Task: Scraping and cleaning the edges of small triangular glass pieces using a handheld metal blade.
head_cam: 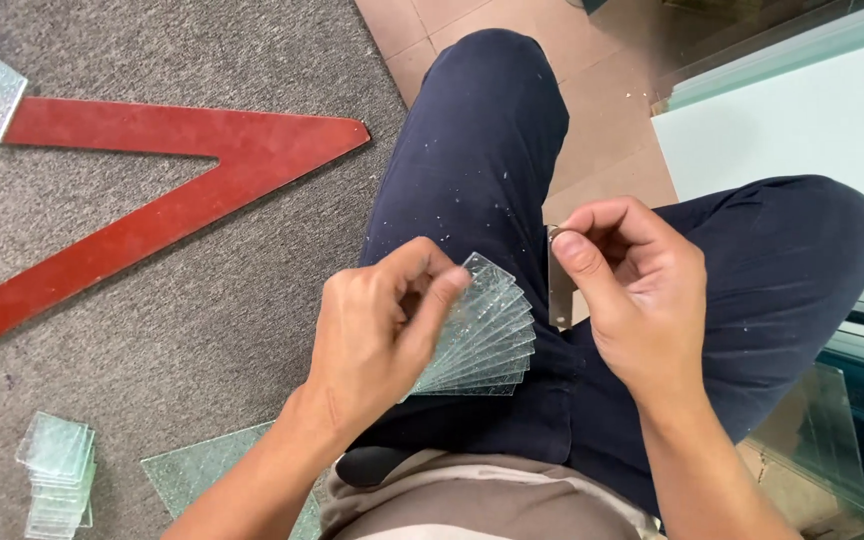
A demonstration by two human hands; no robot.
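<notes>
At the centre of the frame the left hand (377, 335) pinches a fanned sheaf of small textured glass rectangles (482, 335) over the person's lap. The right hand (637, 290), just to its right, grips a single thin piece (558, 290) edge-on between thumb and fingers; whether it is glass is hard to tell. A finished-looking stack of glass pieces (57, 475) sits at lower left, so the sorting seems partly done. A larger glass sheet (202, 470) below is half hidden by the forearm.
</notes>
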